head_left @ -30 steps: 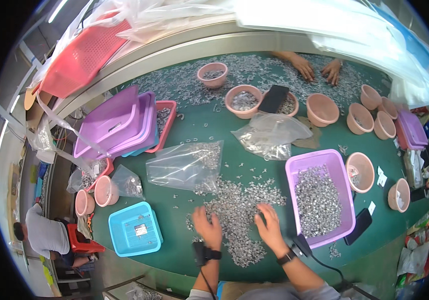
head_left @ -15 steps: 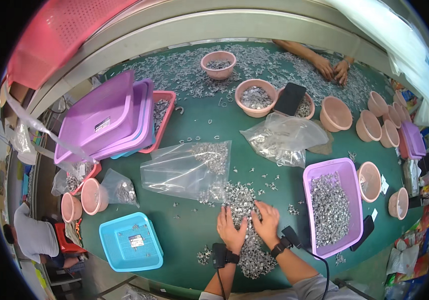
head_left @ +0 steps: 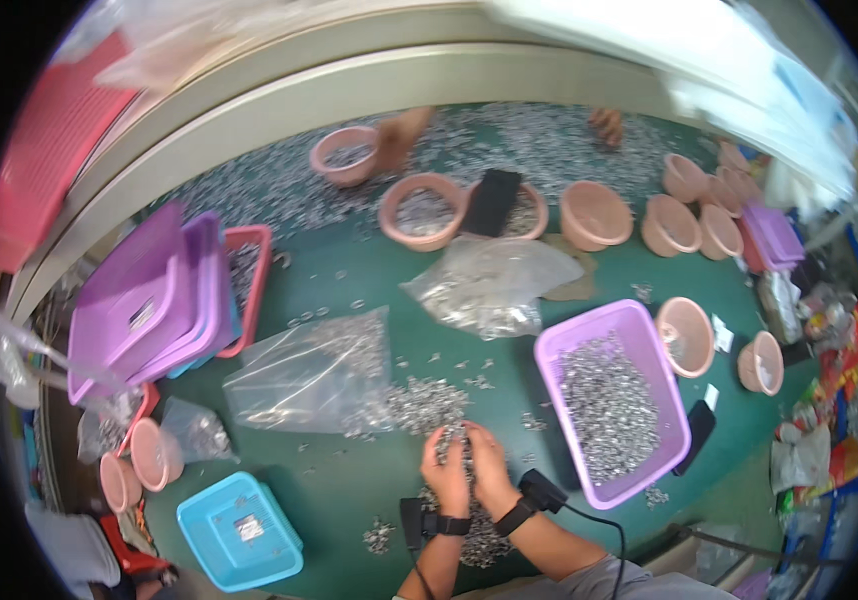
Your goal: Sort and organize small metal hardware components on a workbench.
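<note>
My left hand (head_left: 450,482) and my right hand (head_left: 490,468) are cupped together over the green table, fingers curled around a heap of small silvery metal parts (head_left: 455,436). Some of these parts show between my palms and at the fingertips. Just beyond my hands lies a loose pile of the same parts (head_left: 427,402); another pile (head_left: 486,548) spreads beneath my wrists. A clear plastic bag (head_left: 294,375), partly filled with parts, lies flat to the far left of my hands. On the right stands a purple basket (head_left: 677,440) heaped with similar parts.
An aqua basket (head_left: 284,560) sits near left, stacked purple bins (head_left: 129,300) behind it. Pink bowls, including one bowl (head_left: 594,218), line the far side and right. Another full plastic bag (head_left: 494,290) lies mid-table. A co-worker's hand (head_left: 401,138) is at a far bowl (head_left: 344,178).
My hands have drawn together from either side of the pile and now cup parts between them. The view has swung right. Across the table, the co-worker's hand has reached the far bowl.
</note>
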Demonstrator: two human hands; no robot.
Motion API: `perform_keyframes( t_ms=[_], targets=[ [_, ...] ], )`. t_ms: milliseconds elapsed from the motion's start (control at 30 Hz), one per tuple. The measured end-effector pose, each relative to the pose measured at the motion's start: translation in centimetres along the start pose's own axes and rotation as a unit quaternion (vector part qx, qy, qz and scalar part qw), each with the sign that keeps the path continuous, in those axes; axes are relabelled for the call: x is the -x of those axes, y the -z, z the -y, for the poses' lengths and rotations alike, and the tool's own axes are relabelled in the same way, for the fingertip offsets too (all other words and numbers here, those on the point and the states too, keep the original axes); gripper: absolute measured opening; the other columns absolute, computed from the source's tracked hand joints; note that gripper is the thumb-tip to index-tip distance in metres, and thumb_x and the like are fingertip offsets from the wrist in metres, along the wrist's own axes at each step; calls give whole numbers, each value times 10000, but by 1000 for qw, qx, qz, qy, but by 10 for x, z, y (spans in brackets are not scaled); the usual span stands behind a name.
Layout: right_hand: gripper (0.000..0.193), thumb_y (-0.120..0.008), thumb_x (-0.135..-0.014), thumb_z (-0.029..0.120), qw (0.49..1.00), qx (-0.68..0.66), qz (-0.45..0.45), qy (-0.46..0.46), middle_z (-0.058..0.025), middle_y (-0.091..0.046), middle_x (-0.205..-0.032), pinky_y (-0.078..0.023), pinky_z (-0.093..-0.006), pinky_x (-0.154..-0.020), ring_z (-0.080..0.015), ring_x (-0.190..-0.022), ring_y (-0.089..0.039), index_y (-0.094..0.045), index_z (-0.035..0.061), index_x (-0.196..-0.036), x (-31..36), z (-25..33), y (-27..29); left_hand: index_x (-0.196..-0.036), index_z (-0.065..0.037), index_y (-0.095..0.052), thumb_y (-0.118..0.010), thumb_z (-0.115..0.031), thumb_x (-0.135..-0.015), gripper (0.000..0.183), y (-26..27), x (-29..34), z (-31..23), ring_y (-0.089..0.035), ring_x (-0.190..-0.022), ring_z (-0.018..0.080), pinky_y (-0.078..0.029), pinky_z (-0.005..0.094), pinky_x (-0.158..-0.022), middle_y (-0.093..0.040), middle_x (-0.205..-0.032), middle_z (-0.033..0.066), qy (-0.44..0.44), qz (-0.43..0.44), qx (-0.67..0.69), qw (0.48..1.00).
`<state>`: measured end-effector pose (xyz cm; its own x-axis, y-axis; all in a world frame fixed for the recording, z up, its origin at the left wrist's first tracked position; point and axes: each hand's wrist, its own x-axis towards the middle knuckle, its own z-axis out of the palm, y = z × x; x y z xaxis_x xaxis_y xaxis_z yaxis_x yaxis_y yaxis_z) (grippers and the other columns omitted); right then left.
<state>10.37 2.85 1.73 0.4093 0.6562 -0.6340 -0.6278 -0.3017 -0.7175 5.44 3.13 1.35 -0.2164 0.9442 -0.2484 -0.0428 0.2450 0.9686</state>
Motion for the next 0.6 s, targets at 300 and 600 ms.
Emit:
perform_keyframes(
  t_ms=[300,600],
  targets=[
    [258,-434,-789,111,985,-111,-3,131,-74,-545,-924,-377,-228,-775,-123,-863,-495,-530,-25,-987,29,111,43,-965,27,-513,-533,-52,-750,230,-84,46,-84,-502,-809,121,-408,249,-732,-546,-908,69,-79,133,67,986],
    [291,-430,-799,169,828,461,-166,272,-158,-520,-1035,-358,-294,-833,-242,-981,-480,-514,-40,-983,-47,160,161,-1024,8,-512,-511,-143,-784,283,-133,22,-47,-445,-1045,272,-331,318,-878,-476,-1115,164,-270,303,-237,882]
  ],
)
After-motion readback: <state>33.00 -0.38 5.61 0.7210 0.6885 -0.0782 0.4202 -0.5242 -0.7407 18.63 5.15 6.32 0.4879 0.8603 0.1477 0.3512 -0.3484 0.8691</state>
